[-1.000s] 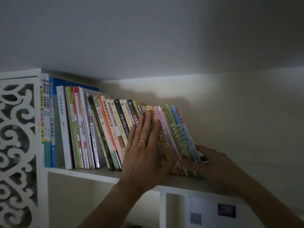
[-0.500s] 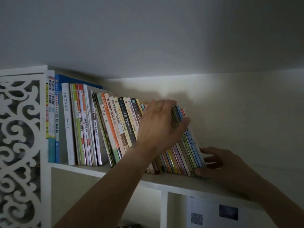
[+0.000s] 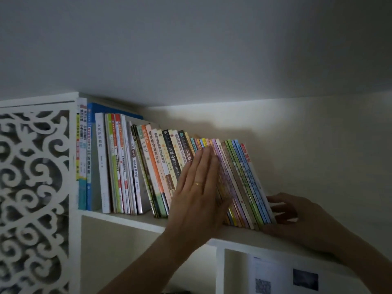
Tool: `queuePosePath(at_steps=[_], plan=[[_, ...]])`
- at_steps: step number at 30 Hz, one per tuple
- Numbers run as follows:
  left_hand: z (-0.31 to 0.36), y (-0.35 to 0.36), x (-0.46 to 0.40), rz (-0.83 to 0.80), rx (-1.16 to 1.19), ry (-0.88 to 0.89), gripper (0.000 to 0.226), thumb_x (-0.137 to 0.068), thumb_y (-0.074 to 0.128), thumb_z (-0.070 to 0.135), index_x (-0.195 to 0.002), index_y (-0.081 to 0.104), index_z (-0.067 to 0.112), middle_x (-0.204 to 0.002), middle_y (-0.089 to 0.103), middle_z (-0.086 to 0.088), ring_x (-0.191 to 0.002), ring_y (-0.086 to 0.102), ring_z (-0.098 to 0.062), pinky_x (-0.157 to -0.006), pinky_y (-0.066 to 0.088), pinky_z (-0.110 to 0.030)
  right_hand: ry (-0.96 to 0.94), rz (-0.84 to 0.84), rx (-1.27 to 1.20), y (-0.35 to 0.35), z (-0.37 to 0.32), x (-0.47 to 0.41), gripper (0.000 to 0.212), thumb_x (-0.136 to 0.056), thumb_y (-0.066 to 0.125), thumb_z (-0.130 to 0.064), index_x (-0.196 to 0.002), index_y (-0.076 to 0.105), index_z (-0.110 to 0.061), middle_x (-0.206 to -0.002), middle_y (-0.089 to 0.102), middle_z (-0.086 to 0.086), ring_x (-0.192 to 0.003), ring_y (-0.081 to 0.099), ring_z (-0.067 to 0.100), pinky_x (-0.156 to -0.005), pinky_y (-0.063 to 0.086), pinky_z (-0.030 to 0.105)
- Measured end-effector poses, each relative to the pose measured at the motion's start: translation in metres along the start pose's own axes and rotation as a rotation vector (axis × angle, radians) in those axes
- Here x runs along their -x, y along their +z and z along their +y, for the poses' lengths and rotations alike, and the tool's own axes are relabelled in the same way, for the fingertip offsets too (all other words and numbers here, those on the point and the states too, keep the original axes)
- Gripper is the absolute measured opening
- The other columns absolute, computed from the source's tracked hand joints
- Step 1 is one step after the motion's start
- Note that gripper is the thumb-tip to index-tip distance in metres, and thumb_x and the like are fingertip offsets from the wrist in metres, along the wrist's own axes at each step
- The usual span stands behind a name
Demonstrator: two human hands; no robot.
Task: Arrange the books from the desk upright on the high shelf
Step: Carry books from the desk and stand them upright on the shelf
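Note:
A long row of books [image 3: 135,166] stands on the high white shelf [image 3: 129,218]. Those at the left are upright; the thin colourful ones [image 3: 244,179] at the right end lean leftward. My left hand [image 3: 198,194], a ring on one finger, lies flat with straight fingers against the spines in the middle of the row. My right hand [image 3: 297,217] rests on the shelf at the right end, its fingers touching the foot of the last book. The lower spines behind my left hand are hidden.
A white carved fretwork panel [image 3: 34,187] closes the shelf's left end. The ceiling hangs close above the books. Bare shelf board runs right of the row. Below, a white divider [image 3: 219,270] separates lower compartments, and a paper sheet [image 3: 282,276] with printed squares stands there.
My left hand came off the book tops, where its fingers were curled over them, and now lies flat on the spines. My right hand has stayed at the row's right end.

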State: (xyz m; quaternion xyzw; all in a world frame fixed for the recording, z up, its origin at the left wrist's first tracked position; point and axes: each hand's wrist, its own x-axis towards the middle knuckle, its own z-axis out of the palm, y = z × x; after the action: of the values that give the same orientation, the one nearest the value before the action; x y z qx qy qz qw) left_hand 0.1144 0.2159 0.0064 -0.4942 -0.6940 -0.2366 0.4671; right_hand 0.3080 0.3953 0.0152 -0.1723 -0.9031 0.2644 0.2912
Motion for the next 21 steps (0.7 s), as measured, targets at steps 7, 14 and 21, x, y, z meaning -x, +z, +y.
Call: queuePosePath(at_steps=[7,14,21], plan=[[-0.024,-0.009,0.008,-0.049,-0.006,0.014,0.087,-0.093,0.049,0.069,-0.162,0.024,0.022,-0.172,0.008,-0.001,-0.159,-0.006,-0.017,-0.123,-0.001,-0.042,0.044,0.021,0.082,0.005,-0.017,0.007,0.050,-0.069,0.086,-0.054,-0.105,0.052,-0.060,-0.103,0.065,-0.029,-0.088,0.066,-0.008,-0.068,0.046,0.005],[-0.057,-0.015,0.021,-0.169,0.125,0.107,0.099,-0.089,0.065,0.064,-0.164,0.005,0.036,-0.169,-0.023,0.010,-0.155,-0.021,-0.012,-0.123,-0.007,-0.046,0.151,0.174,0.075,0.030,-0.028,-0.004,0.052,-0.071,0.086,-0.050,-0.108,0.048,-0.054,-0.090,0.062,-0.027,-0.077,0.063,-0.003,-0.069,0.045,0.021],[-0.071,-0.016,0.010,-0.190,0.237,0.184,0.095,-0.088,0.073,0.054,-0.163,0.020,0.029,-0.170,-0.021,0.009,-0.155,-0.024,-0.016,-0.120,-0.016,-0.046,0.174,0.364,0.128,0.057,-0.051,-0.002,0.037,-0.083,0.077,-0.044,-0.105,0.047,-0.051,-0.081,0.062,-0.017,-0.083,0.069,0.021,-0.085,0.056,0.040]])
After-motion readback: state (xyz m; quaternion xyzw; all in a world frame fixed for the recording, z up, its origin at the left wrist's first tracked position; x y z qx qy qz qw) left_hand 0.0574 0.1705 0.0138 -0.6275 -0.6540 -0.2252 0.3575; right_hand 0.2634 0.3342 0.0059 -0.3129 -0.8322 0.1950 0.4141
